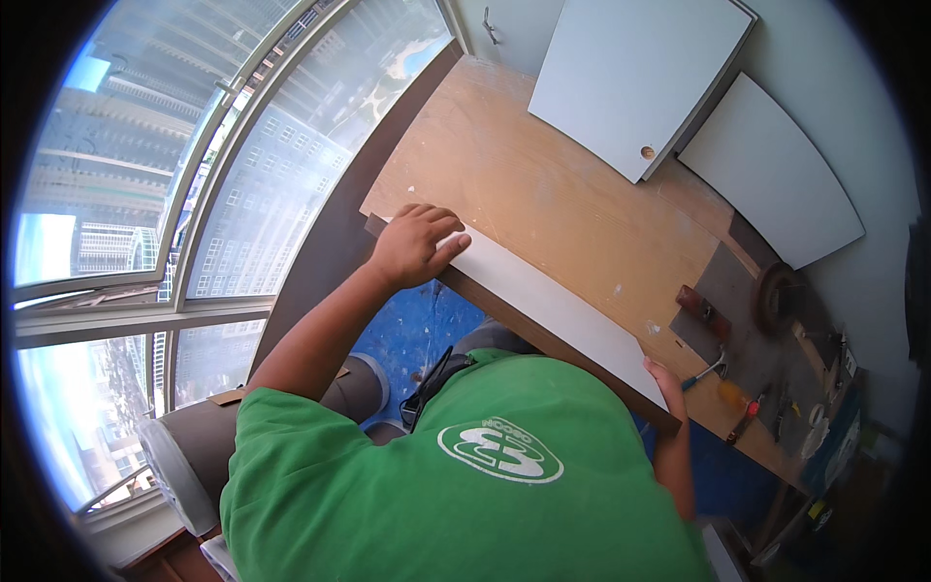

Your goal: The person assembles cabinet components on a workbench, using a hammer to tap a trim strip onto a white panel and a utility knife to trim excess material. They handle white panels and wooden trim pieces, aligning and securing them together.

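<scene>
A long, narrow board (548, 288) with a white face and a brown edge lies slantwise along the near side of the wooden worktop (543, 204), close in front of my body. Over its left end my left hand (417, 242) is curled, fingers bent together and thumb pointing right along the white face. At the board's right end, my right hand (667, 383) grips the side, with a finger showing on top. The rest of that hand is partly hidden behind the board and my green shirt.
Two white panels (640, 78) (776, 175) lean against the wall at the back right. To the right are a reddish-brown cylinder (703, 312), a dark round disc (776, 296) and several hand tools. Large windows (272, 194) line the left, above a grey roll (339, 398). Blue sheeting (412, 325) covers the floor.
</scene>
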Action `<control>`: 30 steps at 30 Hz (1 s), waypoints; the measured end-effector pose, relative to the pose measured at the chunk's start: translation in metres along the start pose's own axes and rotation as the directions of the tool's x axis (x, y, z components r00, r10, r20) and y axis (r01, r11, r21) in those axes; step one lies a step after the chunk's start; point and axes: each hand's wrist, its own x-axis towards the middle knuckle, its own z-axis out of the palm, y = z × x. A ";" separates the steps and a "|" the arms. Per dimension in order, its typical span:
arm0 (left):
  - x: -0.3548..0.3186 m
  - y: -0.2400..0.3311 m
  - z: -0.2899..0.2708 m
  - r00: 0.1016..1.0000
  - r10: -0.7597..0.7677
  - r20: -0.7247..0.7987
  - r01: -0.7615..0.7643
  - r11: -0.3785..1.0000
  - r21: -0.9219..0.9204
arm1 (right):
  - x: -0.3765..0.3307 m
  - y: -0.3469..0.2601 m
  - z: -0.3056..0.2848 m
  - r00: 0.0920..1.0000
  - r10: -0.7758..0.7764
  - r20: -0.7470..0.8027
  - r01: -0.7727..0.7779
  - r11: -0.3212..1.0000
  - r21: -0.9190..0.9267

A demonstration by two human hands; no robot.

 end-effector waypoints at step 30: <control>0.092 -0.154 -0.065 0.807 -0.291 0.513 0.585 0.289 -0.757 | -0.004 -0.249 0.032 0.888 -0.435 -0.149 0.443 0.896 0.022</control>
